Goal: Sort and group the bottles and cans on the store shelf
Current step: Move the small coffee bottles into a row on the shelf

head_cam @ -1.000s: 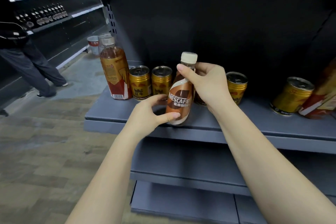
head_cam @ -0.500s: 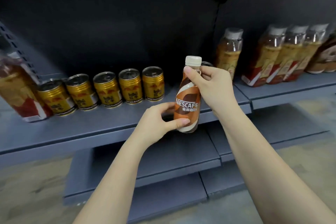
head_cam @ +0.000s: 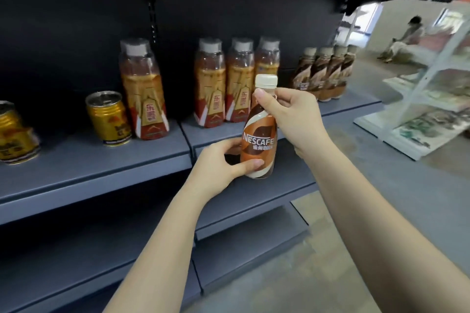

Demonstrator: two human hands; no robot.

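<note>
Both hands are gripping one Nescafé bottle (head_cam: pixel 259 134), holding it upright in the air just in front of the shelf (head_cam: pixel 101 160) edge. The left hand (head_cam: pixel 218 162) is curling around the lower part of the bottle — its thumb is pressing across the front of the label near the base while the fingers are wrapping behind, out of sight. The right hand (head_cam: pixel 292 112) is closing around the bottle's shoulder and neck from the right, with the thumb lying just under the white cap (head_cam: pixel 266 81) and the fingers folding round the far side. Neither hand is spread open; both are partly closed on the bottle.

Behind the bottle, three orange-labelled bottles (head_cam: pixel 236 84) are standing upright in a row on the right-hand shelf section, touching or nearly touching one another. To their left, on the neighbouring section, one more orange-labelled bottle (head_cam: pixel 142 91) is standing just beside a gold can (head_cam: pixel 108 118), and a second gold can (head_cam: pixel 12 132) is sitting at the left edge of view, tilted.

Farther right along the shelf, a tight row of brown coffee bottles (head_cam: pixel 323 71) — four by the caps — is standing near the shelf's end. Beyond, a white rack (head_cam: pixel 417 99) is standing on the floor, and a seated person (head_cam: pixel 407 38) is showing blurred in the distance.
</note>
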